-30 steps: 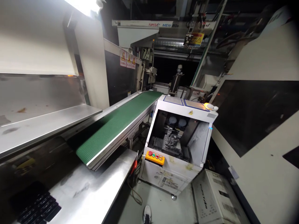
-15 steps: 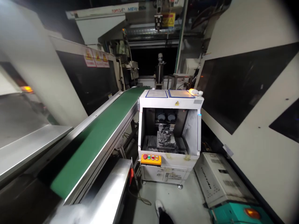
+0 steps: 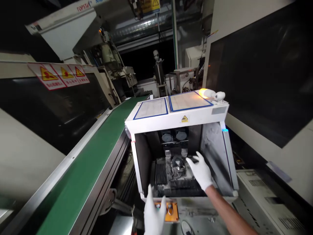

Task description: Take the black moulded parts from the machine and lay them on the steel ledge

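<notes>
A white machine cabinet (image 3: 158, 121) with an open front stands before me. Inside it sits a dusty dark fixture with a round part (image 3: 179, 164), below two grey discs (image 3: 181, 135). My right hand (image 3: 201, 170), in a white glove, reaches into the opening just right of the round part. Its fingers are apart and hold nothing. My left hand (image 3: 154, 213), also white-gloved, is raised in front of the orange button panel (image 3: 172, 212) and covers part of it. Its thumb and fingers are spread, with nothing between them.
A green conveyor belt (image 3: 83, 176) runs along the left. An amber lamp (image 3: 204, 93) glows on the cabinet top. Large machines with dark windows (image 3: 254, 71) flank both sides. A grey vented box (image 3: 274, 199) stands at the lower right.
The cabinet now appears larger and closer. Both gloved hands have come into view, the right one reaching into the cabinet and the left one rising before the button panel.
</notes>
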`<state>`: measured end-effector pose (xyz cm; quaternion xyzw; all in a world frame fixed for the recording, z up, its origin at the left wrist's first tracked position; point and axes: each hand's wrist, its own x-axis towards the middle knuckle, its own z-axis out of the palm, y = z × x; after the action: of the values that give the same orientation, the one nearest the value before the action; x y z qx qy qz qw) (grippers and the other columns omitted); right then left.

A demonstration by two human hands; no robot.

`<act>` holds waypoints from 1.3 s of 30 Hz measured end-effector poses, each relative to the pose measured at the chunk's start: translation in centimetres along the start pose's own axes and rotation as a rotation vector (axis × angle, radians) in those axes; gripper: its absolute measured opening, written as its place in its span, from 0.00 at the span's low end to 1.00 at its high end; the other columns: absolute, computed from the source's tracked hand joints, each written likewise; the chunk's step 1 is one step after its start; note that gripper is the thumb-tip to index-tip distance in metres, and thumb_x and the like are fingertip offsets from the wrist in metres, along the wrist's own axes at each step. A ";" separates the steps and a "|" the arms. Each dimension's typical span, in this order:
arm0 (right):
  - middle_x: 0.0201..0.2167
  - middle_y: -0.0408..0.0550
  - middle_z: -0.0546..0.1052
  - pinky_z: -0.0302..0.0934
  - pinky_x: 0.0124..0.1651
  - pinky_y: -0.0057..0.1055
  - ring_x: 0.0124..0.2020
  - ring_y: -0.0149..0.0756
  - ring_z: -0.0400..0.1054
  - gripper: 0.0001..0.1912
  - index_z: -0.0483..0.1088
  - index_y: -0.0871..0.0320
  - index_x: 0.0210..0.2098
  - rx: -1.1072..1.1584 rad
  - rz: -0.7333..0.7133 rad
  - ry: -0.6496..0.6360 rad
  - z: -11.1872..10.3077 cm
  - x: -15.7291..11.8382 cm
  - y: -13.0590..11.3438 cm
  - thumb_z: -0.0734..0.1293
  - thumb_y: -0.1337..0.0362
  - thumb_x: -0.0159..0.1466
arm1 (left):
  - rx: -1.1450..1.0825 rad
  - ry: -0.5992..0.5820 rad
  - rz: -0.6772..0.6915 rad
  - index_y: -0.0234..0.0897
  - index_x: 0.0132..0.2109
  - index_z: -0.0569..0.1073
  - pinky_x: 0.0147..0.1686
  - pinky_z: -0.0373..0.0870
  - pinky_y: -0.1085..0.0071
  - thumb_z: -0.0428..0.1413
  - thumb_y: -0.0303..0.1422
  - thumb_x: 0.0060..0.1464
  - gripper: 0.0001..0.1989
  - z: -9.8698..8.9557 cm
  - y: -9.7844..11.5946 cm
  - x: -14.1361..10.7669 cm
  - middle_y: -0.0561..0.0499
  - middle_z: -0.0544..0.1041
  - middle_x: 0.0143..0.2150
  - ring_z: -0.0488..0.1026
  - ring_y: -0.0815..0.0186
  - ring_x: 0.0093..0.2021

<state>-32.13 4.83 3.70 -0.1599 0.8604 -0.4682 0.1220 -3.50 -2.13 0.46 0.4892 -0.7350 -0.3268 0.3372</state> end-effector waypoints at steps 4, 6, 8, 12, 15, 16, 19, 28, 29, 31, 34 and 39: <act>0.66 0.46 0.71 0.61 0.68 0.42 0.66 0.48 0.67 0.49 0.54 0.53 0.74 0.032 0.079 -0.033 2.3 6.8 -5.4 0.70 0.39 0.62 | -0.096 -0.031 0.009 0.37 0.77 0.48 0.75 0.61 0.52 0.61 0.44 0.60 0.47 8.7 6.8 11.5 0.36 0.64 0.74 0.62 0.52 0.74; 0.66 0.46 0.71 0.63 0.67 0.43 0.66 0.48 0.68 0.48 0.56 0.52 0.72 0.026 0.130 -0.066 3.3 8.2 -6.3 0.72 0.38 0.61 | -0.174 0.036 -0.035 0.35 0.77 0.48 0.75 0.62 0.52 0.65 0.43 0.57 0.50 12.1 9.4 15.5 0.34 0.63 0.75 0.62 0.51 0.74; 0.61 0.47 0.75 0.65 0.63 0.43 0.62 0.50 0.71 0.44 0.60 0.51 0.68 -0.015 0.167 -0.086 4.0 8.8 -6.7 0.71 0.37 0.60 | -0.266 0.081 -0.095 0.35 0.76 0.50 0.74 0.63 0.52 0.66 0.42 0.55 0.50 14.7 11.0 18.1 0.32 0.63 0.74 0.63 0.50 0.73; 0.50 0.46 0.80 0.67 0.56 0.39 0.54 0.48 0.75 0.34 0.66 0.51 0.60 -0.083 0.224 -0.096 5.1 8.9 -7.1 0.72 0.40 0.63 | -0.361 0.158 -0.176 0.37 0.64 0.66 0.67 0.71 0.50 0.65 0.39 0.55 0.32 17.6 11.6 20.5 0.36 0.76 0.61 0.75 0.52 0.62; 0.48 0.41 0.80 0.66 0.53 0.34 0.53 0.42 0.75 0.24 0.67 0.50 0.54 -0.069 0.223 -0.058 5.8 8.9 -6.8 0.71 0.46 0.66 | -0.361 0.229 -0.182 0.40 0.52 0.70 0.56 0.77 0.50 0.64 0.43 0.53 0.22 18.3 11.4 21.0 0.43 0.79 0.47 0.79 0.54 0.48; 0.47 0.40 0.79 0.66 0.52 0.33 0.53 0.41 0.75 0.21 0.67 0.50 0.53 -0.070 0.213 -0.048 5.9 8.9 -6.7 0.71 0.48 0.67 | -0.352 0.241 -0.185 0.41 0.50 0.69 0.54 0.77 0.51 0.64 0.45 0.52 0.22 18.4 11.3 21.1 0.44 0.79 0.45 0.79 0.54 0.46; 0.47 0.39 0.80 0.65 0.50 0.33 0.51 0.42 0.75 0.17 0.67 0.49 0.52 -0.122 0.208 -0.091 5.9 9.0 -6.4 0.68 0.49 0.69 | -0.303 0.245 -0.221 0.43 0.46 0.68 0.51 0.76 0.52 0.61 0.48 0.51 0.21 18.4 11.2 21.1 0.45 0.78 0.42 0.79 0.53 0.44; 0.55 0.44 0.78 0.63 0.55 0.40 0.53 0.49 0.74 0.19 0.65 0.47 0.57 -0.201 0.236 -0.273 5.0 9.6 -7.4 0.57 0.48 0.71 | -0.173 0.193 -0.056 0.43 0.37 0.68 0.47 0.73 0.53 0.51 0.47 0.57 0.13 18.7 9.4 22.0 0.47 0.77 0.36 0.76 0.54 0.39; 0.54 0.44 0.78 0.62 0.56 0.40 0.54 0.49 0.73 0.19 0.65 0.47 0.56 -0.191 0.238 -0.282 4.9 9.7 -7.6 0.57 0.48 0.71 | -0.185 0.194 -0.065 0.43 0.37 0.68 0.47 0.73 0.54 0.51 0.46 0.57 0.12 18.8 9.4 22.1 0.47 0.77 0.36 0.76 0.54 0.39; 0.52 0.44 0.78 0.62 0.56 0.40 0.54 0.48 0.73 0.19 0.66 0.47 0.55 -0.158 0.251 -0.289 4.7 9.7 -7.8 0.57 0.48 0.70 | -0.225 0.221 -0.121 0.43 0.38 0.68 0.48 0.73 0.53 0.51 0.45 0.55 0.12 18.8 9.7 22.1 0.47 0.78 0.37 0.76 0.54 0.40; 0.52 0.45 0.78 0.61 0.58 0.40 0.56 0.49 0.72 0.20 0.65 0.47 0.56 -0.140 0.284 -0.299 4.5 9.6 -8.1 0.57 0.47 0.70 | -0.246 0.247 -0.178 0.43 0.40 0.68 0.49 0.74 0.52 0.51 0.45 0.53 0.12 18.8 10.2 21.9 0.46 0.79 0.38 0.78 0.53 0.41; 0.55 0.47 0.77 0.60 0.59 0.41 0.57 0.51 0.71 0.21 0.64 0.49 0.58 -0.218 0.247 -0.302 4.6 9.7 -7.7 0.58 0.48 0.71 | -0.205 0.218 -0.117 0.42 0.42 0.70 0.48 0.77 0.53 0.50 0.44 0.55 0.14 18.8 10.1 21.8 0.42 0.81 0.42 0.80 0.50 0.44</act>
<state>-38.16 -6.42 7.19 -0.1340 0.8909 -0.3248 0.2878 -30.21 -16.65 1.94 0.5268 -0.6270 -0.3643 0.4434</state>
